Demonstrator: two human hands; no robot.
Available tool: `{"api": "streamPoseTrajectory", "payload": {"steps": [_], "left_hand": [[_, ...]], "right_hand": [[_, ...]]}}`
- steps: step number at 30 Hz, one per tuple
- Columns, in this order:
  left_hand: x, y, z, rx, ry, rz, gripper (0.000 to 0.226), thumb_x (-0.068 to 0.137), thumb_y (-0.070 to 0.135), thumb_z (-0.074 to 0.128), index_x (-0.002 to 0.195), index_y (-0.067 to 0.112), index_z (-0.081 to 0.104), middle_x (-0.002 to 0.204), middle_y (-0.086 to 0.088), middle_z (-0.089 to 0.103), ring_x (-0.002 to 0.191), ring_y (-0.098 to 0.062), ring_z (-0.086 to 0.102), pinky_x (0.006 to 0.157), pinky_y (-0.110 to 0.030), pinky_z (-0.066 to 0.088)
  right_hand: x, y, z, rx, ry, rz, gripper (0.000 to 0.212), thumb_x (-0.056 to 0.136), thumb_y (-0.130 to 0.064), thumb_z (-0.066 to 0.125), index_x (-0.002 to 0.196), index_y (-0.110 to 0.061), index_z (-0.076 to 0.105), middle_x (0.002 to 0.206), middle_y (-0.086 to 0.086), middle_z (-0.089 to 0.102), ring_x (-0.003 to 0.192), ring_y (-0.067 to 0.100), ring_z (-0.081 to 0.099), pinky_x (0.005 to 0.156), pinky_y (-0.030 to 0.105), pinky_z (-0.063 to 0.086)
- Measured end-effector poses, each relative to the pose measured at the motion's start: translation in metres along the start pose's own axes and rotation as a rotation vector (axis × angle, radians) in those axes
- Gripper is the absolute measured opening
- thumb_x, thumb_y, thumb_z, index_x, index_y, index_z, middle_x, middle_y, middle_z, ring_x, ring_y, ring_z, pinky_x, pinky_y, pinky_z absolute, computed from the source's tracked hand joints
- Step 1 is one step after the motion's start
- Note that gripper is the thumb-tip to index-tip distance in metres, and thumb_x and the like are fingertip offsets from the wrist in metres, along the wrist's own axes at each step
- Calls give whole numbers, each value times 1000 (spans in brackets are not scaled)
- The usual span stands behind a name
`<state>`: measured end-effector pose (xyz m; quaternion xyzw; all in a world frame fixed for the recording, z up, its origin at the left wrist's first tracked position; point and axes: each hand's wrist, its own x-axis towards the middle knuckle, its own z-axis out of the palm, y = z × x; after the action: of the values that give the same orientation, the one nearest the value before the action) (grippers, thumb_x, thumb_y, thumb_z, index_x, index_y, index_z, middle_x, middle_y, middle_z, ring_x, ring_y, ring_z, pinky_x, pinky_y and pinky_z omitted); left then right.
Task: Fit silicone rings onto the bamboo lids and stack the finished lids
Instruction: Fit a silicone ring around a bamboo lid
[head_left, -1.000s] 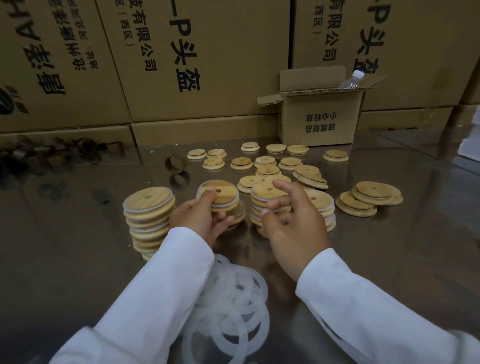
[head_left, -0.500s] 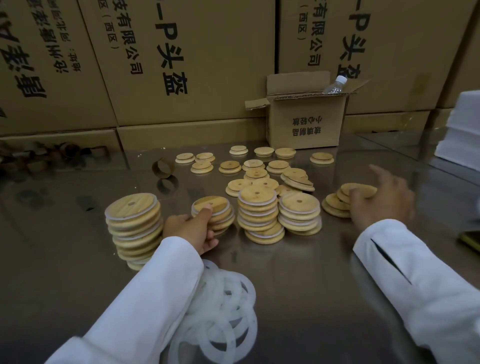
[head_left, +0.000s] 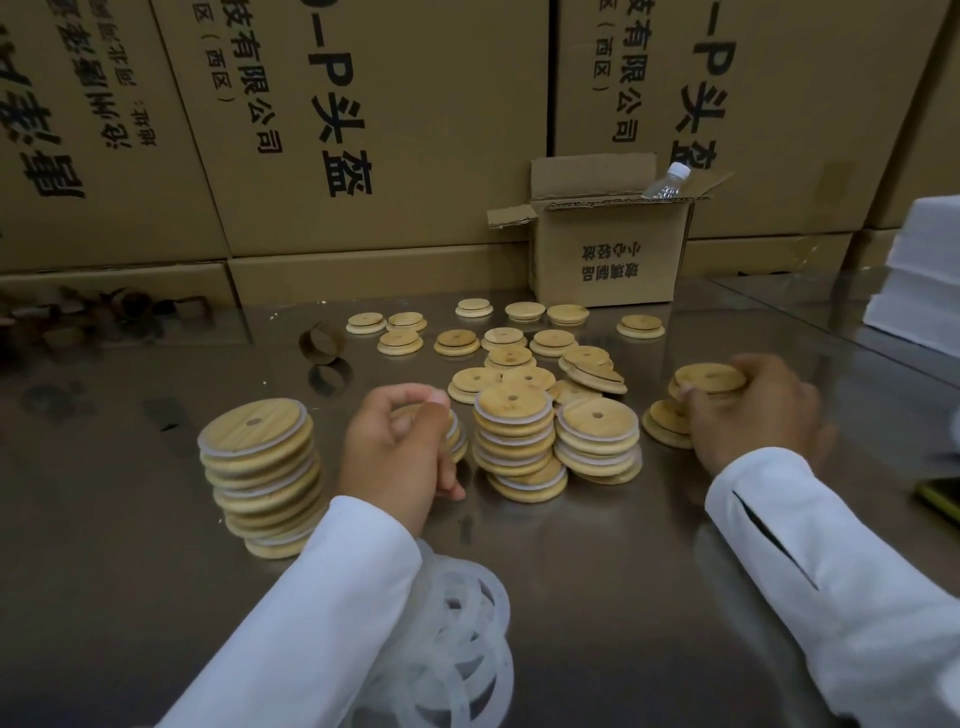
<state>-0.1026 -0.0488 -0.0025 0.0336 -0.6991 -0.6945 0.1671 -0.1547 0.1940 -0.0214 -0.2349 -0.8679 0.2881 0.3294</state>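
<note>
Stacks of ringed lids (head_left: 511, 441) look done, I judge, with bare lids (head_left: 506, 340) at twelve o'clock awaiting rings; left hand (head_left: 400, 447) grips a short stack (head_left: 457, 436), right hand (head_left: 753, 421) clasps one bare lid (head_left: 709, 378).

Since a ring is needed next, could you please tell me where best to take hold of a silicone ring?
Probably pinch an exposed right-hand arc of the silicone rings from above-right: they lie flat and overlapping, and the left sleeve covers their left side.
</note>
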Motion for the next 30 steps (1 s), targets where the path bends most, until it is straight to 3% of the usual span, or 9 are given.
{"api": "streamPoseTrajectory", "payload": {"steps": [6, 9, 11, 14, 17, 20, 22, 26, 30], "left_hand": [[-3, 2, 1, -174, -186, -158, 22, 90, 31, 50, 86, 11, 58, 46, 3, 53, 39, -13, 53, 42, -25, 51], [-2, 2, -1, -188, -273, -168, 36, 78, 47, 52, 85, 14, 64, 63, -5, 64, 57, -20, 62, 52, -30, 54], [-2, 1, -5, -100, -272, -95, 31, 74, 45, 57, 76, 17, 68, 70, -5, 67, 69, -21, 63, 60, -30, 50], [0, -2, -13, 9, -200, 25, 14, 83, 26, 61, 73, 18, 68, 69, -2, 67, 71, -19, 63, 64, -28, 50], [6, -5, -21, -29, -103, 23, 12, 81, 31, 64, 75, 20, 67, 74, -3, 66, 78, -22, 62, 74, -36, 50], [7, -3, -25, -136, -78, 11, 17, 67, 40, 66, 76, 26, 66, 83, -1, 64, 88, -22, 60, 65, -36, 54], [5, -1, -25, -259, -132, -32, 22, 62, 39, 63, 79, 25, 65, 95, -3, 62, 97, -25, 58, 57, -33, 55], [4, -1, -22, -418, -214, -127, 25, 65, 34, 62, 86, 21, 64, 113, -10, 58, 107, -33, 56, 59, -40, 57], [5, -2, -20, -442, -218, -172, 29, 64, 35, 61, 89, 19, 63, 100, -6, 61, 96, -30, 61, 52, -35, 55]], "right_hand": [[-52, -47, -15, 512, 164, -617, 52, 71, -32, 70, 112, -6, 53, 105, -1, 46, 98, 20, 50, 86, 28, 41], [-91, -65, -11, 569, 71, -940, 52, 70, -36, 67, 110, -7, 50, 102, 4, 51, 95, 20, 50, 83, 29, 42], [-111, -71, -6, 556, -51, -1028, 54, 69, -36, 68, 113, -12, 48, 105, 8, 56, 98, 20, 51, 86, 32, 43], [-125, -74, -3, 577, -269, -963, 65, 66, -32, 74, 122, -15, 45, 116, -1, 52, 109, 15, 49, 93, 31, 44], [-125, -71, -1, 565, -370, -818, 72, 66, -31, 78, 127, -17, 42, 121, -7, 42, 116, 7, 41, 98, 18, 35], [-123, -68, -1, 430, -400, -736, 42, 75, -30, 72, 111, -21, 53, 112, -7, 43, 107, 9, 42, 90, 21, 39], [-123, -66, -1, 297, -524, -770, 22, 81, -37, 64, 99, -26, 58, 102, -9, 42, 102, 9, 39, 85, 22, 36], [-123, -63, 2, 83, -823, -872, 26, 83, -47, 57, 103, -31, 64, 95, -10, 42, 102, 10, 39, 82, 25, 34], [-123, -66, 0, 204, -887, -763, 11, 81, -39, 64, 86, -31, 68, 92, -10, 47, 97, 9, 44, 85, 29, 41]]}}
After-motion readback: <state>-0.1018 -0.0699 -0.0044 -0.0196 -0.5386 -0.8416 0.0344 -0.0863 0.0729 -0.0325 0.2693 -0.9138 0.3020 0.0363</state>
